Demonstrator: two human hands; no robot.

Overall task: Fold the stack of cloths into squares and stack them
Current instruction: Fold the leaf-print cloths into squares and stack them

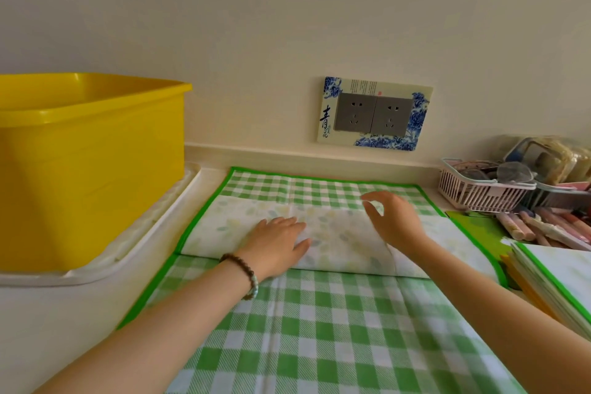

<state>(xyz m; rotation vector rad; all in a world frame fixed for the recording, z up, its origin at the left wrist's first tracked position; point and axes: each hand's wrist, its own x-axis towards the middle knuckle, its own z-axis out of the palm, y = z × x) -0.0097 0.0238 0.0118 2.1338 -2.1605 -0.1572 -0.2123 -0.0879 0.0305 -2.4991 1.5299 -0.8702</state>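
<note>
Item under work: one green checked cloth (319, 329), spread flat on the counter (48, 313) at centre, running from the near edge of view to just short of the wall. A band of its pale leaf-print side (339, 233) lies turned over across the middle, with a fold ridge along the band's near edge.

Left hand (278, 243): flat on the band, fingers straight and together, pressing it down.

Right hand (393, 217): over the band's far right part, fingers loosely curved and spread, pinching nothing visible. Contact with the cloth cannot be confirmed; the hand is blurred.

Judgement: the first fold of this cloth is being set and smoothed. The next move calls for taking an edge or corners and bringing them over squarely, borders aligned.

The stack of cloths (556, 278) sits at the right edge, beside the working cloth. A yellow tub (89, 169) stands far left.
</note>
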